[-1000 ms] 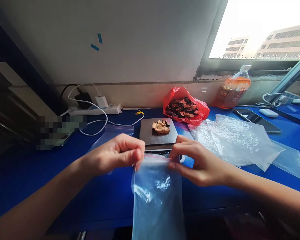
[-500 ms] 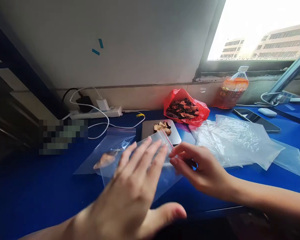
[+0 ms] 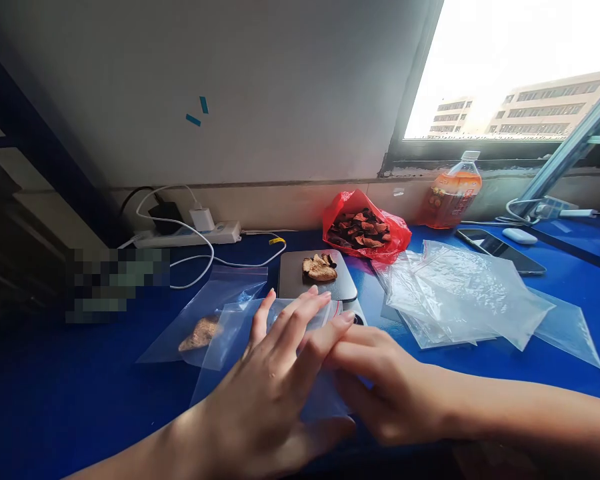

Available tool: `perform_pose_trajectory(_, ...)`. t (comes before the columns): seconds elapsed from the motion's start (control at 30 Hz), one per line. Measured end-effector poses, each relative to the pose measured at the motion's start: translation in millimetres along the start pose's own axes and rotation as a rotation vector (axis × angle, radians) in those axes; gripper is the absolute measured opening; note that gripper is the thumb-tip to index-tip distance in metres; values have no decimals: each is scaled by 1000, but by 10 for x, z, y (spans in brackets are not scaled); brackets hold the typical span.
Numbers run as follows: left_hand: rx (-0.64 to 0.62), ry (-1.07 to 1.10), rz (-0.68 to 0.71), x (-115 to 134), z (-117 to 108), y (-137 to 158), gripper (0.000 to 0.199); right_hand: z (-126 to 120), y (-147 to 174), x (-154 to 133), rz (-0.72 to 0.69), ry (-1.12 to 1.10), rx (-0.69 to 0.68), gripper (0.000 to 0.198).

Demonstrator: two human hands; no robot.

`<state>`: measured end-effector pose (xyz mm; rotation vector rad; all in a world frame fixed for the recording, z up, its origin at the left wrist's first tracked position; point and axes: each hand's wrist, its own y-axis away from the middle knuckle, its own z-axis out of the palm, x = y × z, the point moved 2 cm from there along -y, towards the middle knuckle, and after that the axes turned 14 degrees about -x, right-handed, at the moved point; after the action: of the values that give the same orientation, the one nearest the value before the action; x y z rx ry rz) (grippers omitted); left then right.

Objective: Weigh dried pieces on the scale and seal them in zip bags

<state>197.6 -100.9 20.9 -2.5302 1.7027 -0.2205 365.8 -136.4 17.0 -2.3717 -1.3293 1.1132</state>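
A clear zip-lock bag [image 3: 220,343] with a red strip at its mouth lies beneath my hands. My right hand [image 3: 380,383] pinches it near the mouth; its fingertips are partly hidden behind the left hand. Over the bag spreads my left hand [image 3: 275,383], fingers stretched and apart, with the index finger against the right hand's fingers. Just beyond them, a silver scale [image 3: 293,283] carries a few dried brown slices [image 3: 320,268]. To the left, another zip-lock bag [image 3: 237,280] contains a dried brown piece [image 3: 200,333], partly overlapped by the nearer bag.
A red plastic bag [image 3: 400,233] full of dark dried slices stands behind the scale. Several clear bags [image 3: 480,287] are spread to the right. Farther back are a phone [image 3: 500,250], a white case [image 3: 519,236] and an orange-labelled bottle [image 3: 453,197]. A power strip [image 3: 225,233] with cables runs along the wall.
My right hand has moved down and slightly left, closing against the left index finger. The bag's mouth has dropped, uncovering more of the scale. The view has tilted slightly.
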Motion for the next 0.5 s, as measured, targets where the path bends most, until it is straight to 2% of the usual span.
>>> perform_pose_trajectory(0.13, -17, 16, 76, -18, -42, -10, 84, 33, 14, -21, -17, 107, -113, 6)
perform_pose_trajectory(0.23, -44, 80, 65, -100, -95, -36, 76, -57, 13, -86, -107, 121, -79, 10)
perform_pose_trajectory(0.3, -37, 112, 16, -185, -111, -65, 73, -155, -19, -68, -116, 112, -31, 13)
perform_pose_trajectory(0.37, -10, 114, -45, -279, -114, -99, 78, -269, -85, 44, -25, 179, 16, 10)
perform_pose_trajectory(0.43, 15, 116, -114, -372, -122, -129, 87, -377, -181, 238, 135, 346, 34, 11)
perform_pose_trajectory(0.5, 46, 129, -191, -453, -150, -147, 91, -448, -290, 456, 299, 551, -24, 20)
